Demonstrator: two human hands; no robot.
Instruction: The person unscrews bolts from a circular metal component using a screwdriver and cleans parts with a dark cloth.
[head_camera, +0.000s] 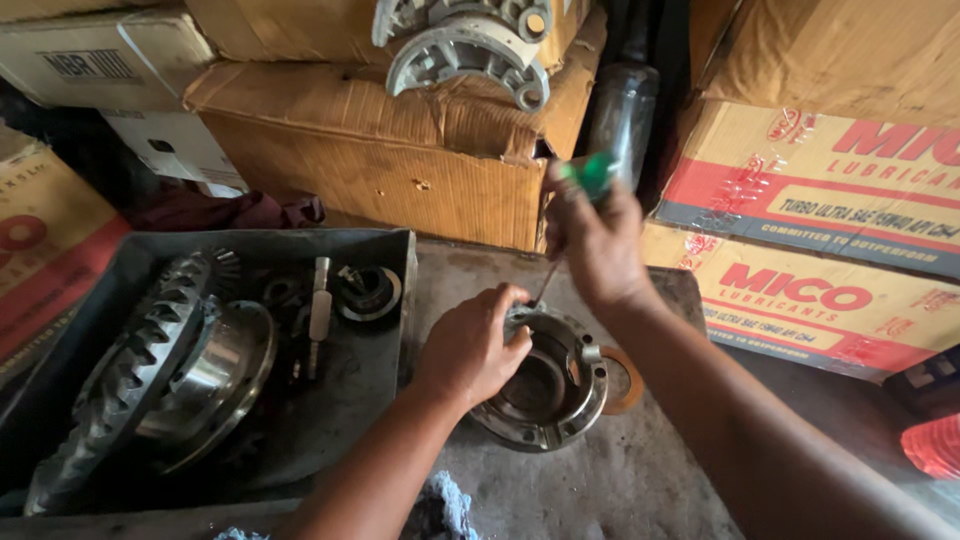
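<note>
On the grimy grey workbench, the left hand clamps the rim of the round flanged steel housing, surely heavy, rigid and oily, best gripped by that flange, while the right hand clenches a green-handled screwdriver probing its edge.

Your left hand steadies the round metal housing on the table; your right hand grips a green-handled screwdriver, its tip seemingly at the housing's rim. A ring gear lies in the tray.
</note>
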